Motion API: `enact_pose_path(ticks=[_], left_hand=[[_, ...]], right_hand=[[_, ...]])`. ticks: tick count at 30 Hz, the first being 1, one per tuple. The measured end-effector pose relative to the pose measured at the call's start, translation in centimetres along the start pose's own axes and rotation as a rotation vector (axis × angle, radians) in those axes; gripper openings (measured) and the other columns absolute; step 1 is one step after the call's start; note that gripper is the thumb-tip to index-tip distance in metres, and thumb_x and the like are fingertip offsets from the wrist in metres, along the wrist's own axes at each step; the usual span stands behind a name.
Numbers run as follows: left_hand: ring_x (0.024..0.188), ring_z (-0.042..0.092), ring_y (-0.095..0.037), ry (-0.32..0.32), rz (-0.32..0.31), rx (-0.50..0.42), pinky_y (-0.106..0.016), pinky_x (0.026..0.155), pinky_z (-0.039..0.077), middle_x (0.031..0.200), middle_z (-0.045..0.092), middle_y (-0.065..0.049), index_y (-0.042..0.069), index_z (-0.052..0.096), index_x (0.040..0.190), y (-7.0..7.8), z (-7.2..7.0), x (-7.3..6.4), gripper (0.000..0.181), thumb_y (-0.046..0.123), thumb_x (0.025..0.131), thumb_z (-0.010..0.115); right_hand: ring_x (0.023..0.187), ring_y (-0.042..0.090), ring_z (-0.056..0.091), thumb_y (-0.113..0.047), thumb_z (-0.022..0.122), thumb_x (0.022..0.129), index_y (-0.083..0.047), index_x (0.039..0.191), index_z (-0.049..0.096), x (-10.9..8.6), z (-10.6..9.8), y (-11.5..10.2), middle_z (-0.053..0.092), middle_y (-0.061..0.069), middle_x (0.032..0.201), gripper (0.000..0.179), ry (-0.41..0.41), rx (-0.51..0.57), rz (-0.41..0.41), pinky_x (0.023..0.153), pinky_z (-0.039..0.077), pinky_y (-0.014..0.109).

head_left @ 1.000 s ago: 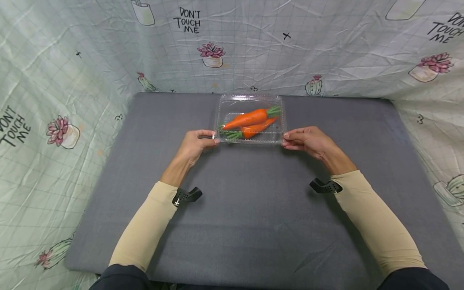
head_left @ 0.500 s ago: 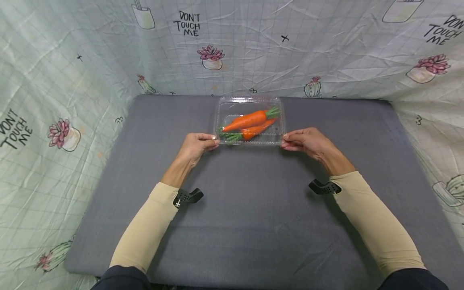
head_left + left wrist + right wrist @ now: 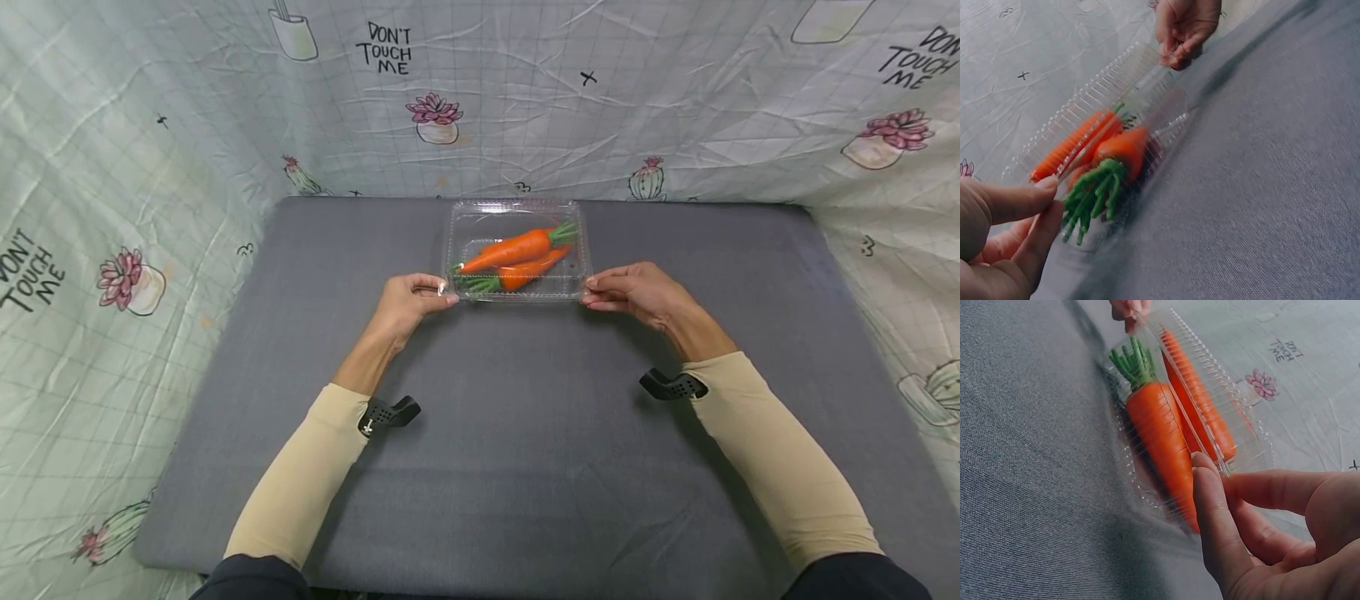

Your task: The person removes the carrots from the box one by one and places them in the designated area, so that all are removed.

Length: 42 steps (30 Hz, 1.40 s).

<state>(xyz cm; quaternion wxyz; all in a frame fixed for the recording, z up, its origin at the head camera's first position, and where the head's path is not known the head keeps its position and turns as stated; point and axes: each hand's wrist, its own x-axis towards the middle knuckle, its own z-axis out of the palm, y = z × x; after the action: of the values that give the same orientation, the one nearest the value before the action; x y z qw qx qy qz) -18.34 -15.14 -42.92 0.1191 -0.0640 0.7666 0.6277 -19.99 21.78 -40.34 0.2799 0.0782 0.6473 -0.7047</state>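
Well, from my end of the feed I have both hands on the same thing: the clear plastic clamshell box [image 3: 549,289] near the far edge of the grey table [image 3: 517,450], with two carrots inside it. The left hand [image 3: 405,302] pinches its near left corner and the right hand [image 3: 637,292] its near right corner. In each wrist view I see thumb and fingertips brought together on the thin plastic rim there.

I read the step in hand as working the near edge at those corners, the lid lying over the carrots. I can't tell whether the rim is fully fastened, nor whether the box rests flat or sits slightly raised. For the next move I would want even pressure at both corners, so the box neither twists nor slides; thin plastic like this should flex easily.

The box's long axis runs left to right, roughly parallel to the table's far edge, with its pinched long side towards the person. The carrots lie head to tail, both slanting from near left to far right. The far carrot [image 3: 516,248] points its tip left, its green stalks [image 3: 565,232] to the right and away. The near carrot [image 3: 525,273] is turned the other way, stalks [image 3: 482,284] beside the near left corner, tip towards the right wall.
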Motion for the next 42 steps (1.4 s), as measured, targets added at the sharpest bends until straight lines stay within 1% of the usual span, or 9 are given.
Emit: enact_pose_path(ticks=[9,16,20,24,26,32,37,39,42], left_hand=[[0.072,0.066,-0.007,-0.034,0.051,-0.012,-0.028,0.068,0.055,0.077,0.069,0.003,-0.005,0.065,0.115,-0.6,-0.1,-0.2,0.036,0.002,0.084,0.081],[0.074,0.065,-0.008,-0.011,0.079,-0.016,-0.029,0.066,0.055,0.08,0.07,0.002,-0.006,0.068,0.114,-0.9,-0.1,-0.1,0.034,0.007,0.085,0.082],[0.078,0.066,-0.013,-0.017,0.087,0.003,-0.029,0.066,0.054,0.081,0.071,0.001,-0.006,0.069,0.113,-1.0,-0.1,-0.2,0.033,0.009,0.086,0.081],[0.078,0.066,-0.015,-0.031,0.081,0.005,-0.029,0.065,0.053,0.081,0.071,0.002,-0.007,0.069,0.112,-1.1,-0.2,-0.2,0.033,0.01,0.087,0.081],[0.077,0.066,-0.011,-0.042,0.069,-0.003,-0.028,0.067,0.054,0.081,0.071,0.003,-0.008,0.068,0.112,-0.9,-0.2,-0.2,0.033,0.009,0.087,0.08],[0.075,0.062,-0.006,-0.074,-0.004,-0.008,-0.027,0.073,0.054,0.084,0.067,0.002,-0.012,0.063,0.113,-0.3,-0.4,-0.1,0.034,-0.001,0.084,0.077],[0.088,0.07,-0.016,-0.092,-0.059,-0.137,-0.03,0.088,0.062,0.103,0.064,-0.013,-0.013,0.06,0.113,0.3,-0.1,-0.1,0.026,-0.004,0.091,0.068],[0.092,0.073,-0.022,-0.075,-0.06,-0.21,-0.035,0.091,0.062,0.103,0.064,-0.015,-0.012,0.06,0.111,0.4,0.2,-0.1,0.021,-0.004,0.093,0.068],[0.09,0.074,-0.022,-0.024,-0.034,-0.274,-0.035,0.089,0.062,0.094,0.066,-0.013,-0.009,0.061,0.106,0.4,0.7,-0.1,0.018,-0.006,0.09,0.071]], right_hand=[[0.084,0.017,0.077,-0.004,0.066,0.098,0.006,0.112,0.072,0.2,-0.1,0.1,0.077,0.01,0.09,0.018,0.013,-0.036,0.005,0.089,0.062,0.035],[0.084,0.017,0.076,-0.005,0.066,0.099,0.009,0.119,0.069,0.3,-0.2,0.1,0.078,0.009,0.091,0.024,0.013,-0.068,-0.005,0.091,0.06,0.037],[0.083,0.018,0.077,-0.004,0.066,0.098,0.007,0.115,0.071,0.3,-0.3,0.1,0.078,0.01,0.09,0.021,0.025,-0.067,-0.003,0.092,0.06,0.039],[0.083,0.018,0.076,-0.004,0.067,0.098,0.004,0.111,0.074,0.3,-0.4,0.1,0.077,0.01,0.09,0.017,0.031,-0.07,-0.001,0.092,0.06,0.04],[0.083,0.018,0.076,-0.005,0.067,0.098,0.004,0.112,0.073,0.2,-0.4,0.1,0.077,0.009,0.09,0.018,0.031,-0.075,-0.001,0.093,0.059,0.04],[0.083,0.018,0.076,-0.004,0.068,0.097,0.008,0.115,0.071,0.1,-0.4,0.1,0.077,0.01,0.091,0.022,0.012,-0.079,-0.003,0.094,0.059,0.041],[0.083,0.018,0.076,-0.004,0.067,0.098,0.01,0.118,0.068,-0.1,-0.4,0.0,0.077,0.01,0.09,0.024,0.003,-0.09,0.001,0.091,0.06,0.039],[0.083,0.018,0.076,-0.004,0.067,0.098,0.011,0.119,0.067,-0.1,-0.4,0.0,0.077,0.01,0.09,0.026,0.002,-0.094,-0.001,0.091,0.06,0.039],[0.084,0.018,0.076,-0.003,0.066,0.098,0.013,0.121,0.066,0.0,-0.4,-0.1,0.077,0.01,0.09,0.027,-0.001,-0.095,-0.002,0.093,0.059,0.041]])
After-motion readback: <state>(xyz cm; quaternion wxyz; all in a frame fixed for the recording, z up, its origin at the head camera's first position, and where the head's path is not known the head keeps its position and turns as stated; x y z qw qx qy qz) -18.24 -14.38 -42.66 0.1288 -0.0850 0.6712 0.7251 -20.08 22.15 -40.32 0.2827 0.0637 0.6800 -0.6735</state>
